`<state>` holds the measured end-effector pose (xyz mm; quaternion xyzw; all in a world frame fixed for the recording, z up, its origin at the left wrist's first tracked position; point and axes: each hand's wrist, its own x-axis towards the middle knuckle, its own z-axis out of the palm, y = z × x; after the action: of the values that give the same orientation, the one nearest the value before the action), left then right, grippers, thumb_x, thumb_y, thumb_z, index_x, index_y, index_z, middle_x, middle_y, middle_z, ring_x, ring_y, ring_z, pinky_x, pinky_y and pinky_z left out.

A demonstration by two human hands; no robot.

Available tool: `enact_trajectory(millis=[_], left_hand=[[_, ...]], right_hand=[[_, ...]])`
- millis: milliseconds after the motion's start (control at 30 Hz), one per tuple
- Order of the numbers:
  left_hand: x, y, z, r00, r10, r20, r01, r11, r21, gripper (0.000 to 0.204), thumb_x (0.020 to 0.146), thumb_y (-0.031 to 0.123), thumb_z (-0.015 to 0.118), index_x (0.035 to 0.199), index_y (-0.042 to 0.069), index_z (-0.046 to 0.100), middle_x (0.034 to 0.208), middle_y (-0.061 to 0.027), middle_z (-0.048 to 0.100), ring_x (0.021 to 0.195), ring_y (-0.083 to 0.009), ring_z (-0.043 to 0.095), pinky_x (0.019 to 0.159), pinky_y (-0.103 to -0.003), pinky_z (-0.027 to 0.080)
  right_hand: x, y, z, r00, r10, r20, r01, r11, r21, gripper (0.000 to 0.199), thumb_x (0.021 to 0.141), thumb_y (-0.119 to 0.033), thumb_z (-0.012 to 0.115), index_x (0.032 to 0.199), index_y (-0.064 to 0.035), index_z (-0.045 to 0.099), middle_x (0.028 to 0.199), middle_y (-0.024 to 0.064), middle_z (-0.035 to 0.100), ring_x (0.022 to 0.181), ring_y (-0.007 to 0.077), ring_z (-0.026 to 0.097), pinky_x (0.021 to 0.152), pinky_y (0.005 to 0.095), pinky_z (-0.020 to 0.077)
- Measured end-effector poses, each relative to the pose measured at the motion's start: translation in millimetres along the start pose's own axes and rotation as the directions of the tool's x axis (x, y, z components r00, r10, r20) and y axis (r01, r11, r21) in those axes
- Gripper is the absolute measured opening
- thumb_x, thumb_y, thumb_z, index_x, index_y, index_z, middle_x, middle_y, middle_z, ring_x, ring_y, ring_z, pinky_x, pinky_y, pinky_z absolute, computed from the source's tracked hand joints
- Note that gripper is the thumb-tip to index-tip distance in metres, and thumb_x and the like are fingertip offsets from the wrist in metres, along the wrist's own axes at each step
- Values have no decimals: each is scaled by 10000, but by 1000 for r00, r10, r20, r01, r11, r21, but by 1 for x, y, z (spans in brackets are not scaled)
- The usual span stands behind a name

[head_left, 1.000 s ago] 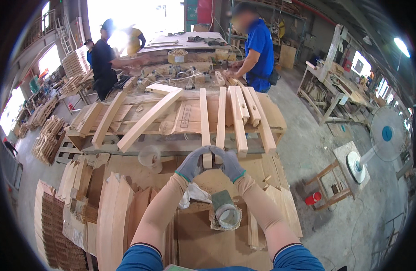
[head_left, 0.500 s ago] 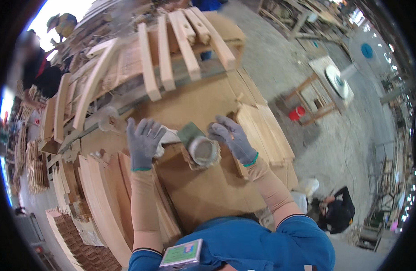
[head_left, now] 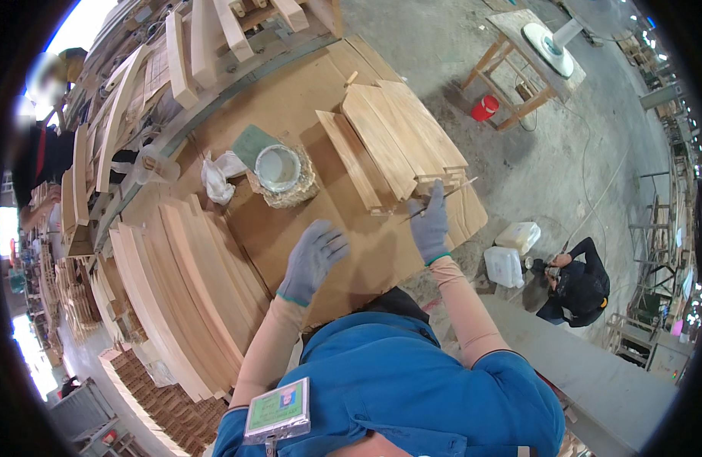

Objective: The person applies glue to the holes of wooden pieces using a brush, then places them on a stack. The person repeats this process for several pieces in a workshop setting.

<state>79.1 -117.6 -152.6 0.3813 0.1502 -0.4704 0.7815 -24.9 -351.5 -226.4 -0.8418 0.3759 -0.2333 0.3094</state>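
My right hand (head_left: 431, 227), in a grey glove, pinches a thin stick (head_left: 459, 188) with a pointed end. It is over the near end of the stacked pale wooden boards (head_left: 400, 137). Nothing is in my left hand (head_left: 314, 259), gloved the same; its fingers are stretched out above the brown cardboard (head_left: 332, 171). Beyond it, a round tub (head_left: 278, 167) with greyish contents sits on a ragged, crusted base (head_left: 294, 196). A green sheet (head_left: 253, 145) and a crumpled white cloth (head_left: 220, 177) lie beside the tub.
Long curved wooden pieces (head_left: 191, 274) are stacked on the left. More wooden bars (head_left: 181, 61) lie on a rack at the far side. Right of the cardboard are a red bucket (head_left: 485, 108), white jugs (head_left: 505, 266) and a crouching person (head_left: 579, 286).
My view has swung rightward. My right hand has moved to the near end of the boards, and my left hand has left the cloth's side for the near cardboard.
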Motion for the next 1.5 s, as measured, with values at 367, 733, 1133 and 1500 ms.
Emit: enact_trajectory(millis=[367, 733, 1133, 1500], left_hand=[[142, -69, 8, 956, 291, 27, -246, 752, 611, 485, 967, 310, 466, 1361, 30, 417, 1331, -119, 449, 1218, -250, 453, 1045, -346, 377], [150, -73, 52, 802, 538, -261, 385, -130, 914, 1074, 668, 338, 693, 1494, 152, 32, 1379, -346, 299, 1210, -474, 425, 989, -479, 398], [50, -54, 26, 987, 123, -102, 9, 592, 806, 843, 724, 162, 578, 1468, 75, 191, 1375, -206, 391, 1115, -355, 537, 908, -450, 482], [-107, -40, -6, 996, -82, 35, 68, 950, 304, 882, 626, 153, 624, 1436, 48, 292, 1313, -133, 488, 1151, -278, 540, 959, -430, 476]], right_hand=[[-41, 38, 74, 995, -37, -91, 63, 951, 303, 529, 822, -35, 566, 1318, 15, 388, 1080, 174, 546, 936, 283, 577, 846, 370, 480], [-75, 6, 64, 915, 215, 341, -363, 807, 466, 477, 832, 18, 452, 1304, 6, 385, 1159, 244, 507, 1060, 368, 533, 923, 405, 439], [-61, 12, 0, 997, 33, 73, -67, 846, 528, 489, 852, -99, 628, 1283, -19, 411, 1057, 161, 592, 960, 294, 602, 844, 377, 490], [-63, -111, -16, 729, 148, 668, -673, 328, 662, 575, 832, -312, 711, 1234, 9, 454, 1080, 119, 608, 947, 189, 586, 811, 336, 495]])
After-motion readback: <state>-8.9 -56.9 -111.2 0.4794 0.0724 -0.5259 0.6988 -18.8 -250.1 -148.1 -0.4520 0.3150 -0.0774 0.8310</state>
